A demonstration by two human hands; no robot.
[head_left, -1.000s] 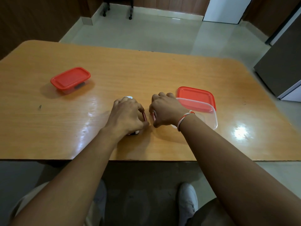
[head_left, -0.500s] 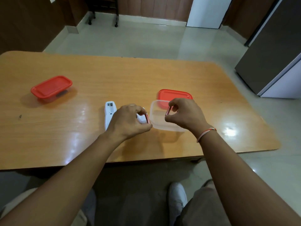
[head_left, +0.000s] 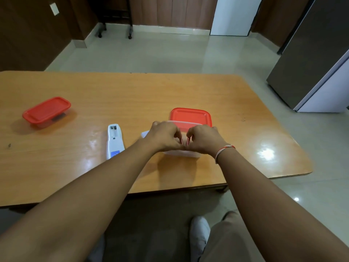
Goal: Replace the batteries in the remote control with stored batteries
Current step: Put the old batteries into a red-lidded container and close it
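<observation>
Head view: remote (head_left: 114,142) lies emptied on worktop (head_left: 132,95); each hand's grip, left (head_left: 164,136) and right (head_left: 204,139), pinches one battery over clear box (head_left: 182,153); refitting remains.

Glossy wood-grain table (head_left: 188,91), clear plastic container (head_left: 181,153), smooth red plastic lid (head_left: 190,116), white plastic remote (head_left: 114,142).
</observation>
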